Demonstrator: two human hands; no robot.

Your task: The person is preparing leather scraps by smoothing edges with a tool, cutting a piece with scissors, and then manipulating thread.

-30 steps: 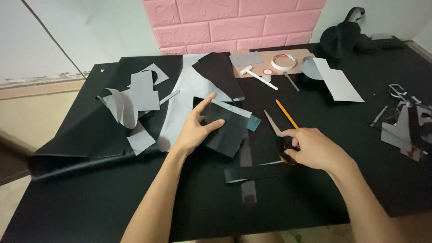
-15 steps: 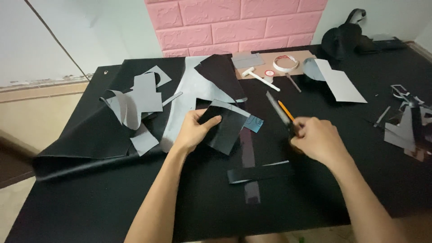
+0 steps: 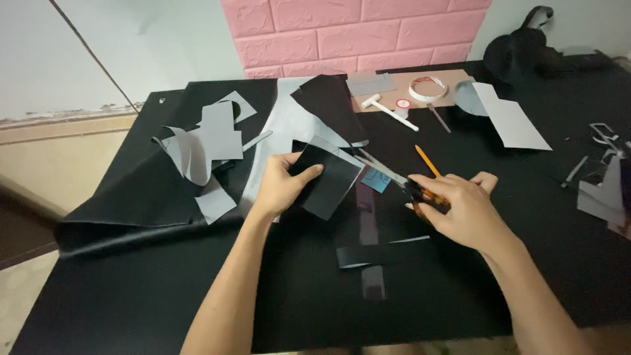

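Two hands work: the left hand pinches a thin, floppy black sheet by its nine-o'clock edge, the right hand grips scissors, blades apparently parted.

A pink brick wall panel stands behind the bench, with plain pale wall to either side of it. A thin dark line runs slantwise down the pale wall on the left. The bench is covered in a black sheet whose left edge hangs loose and folded. Below the wall on the left runs a beige ledge, with a dark strip and light floor beneath. The light is soft and even.
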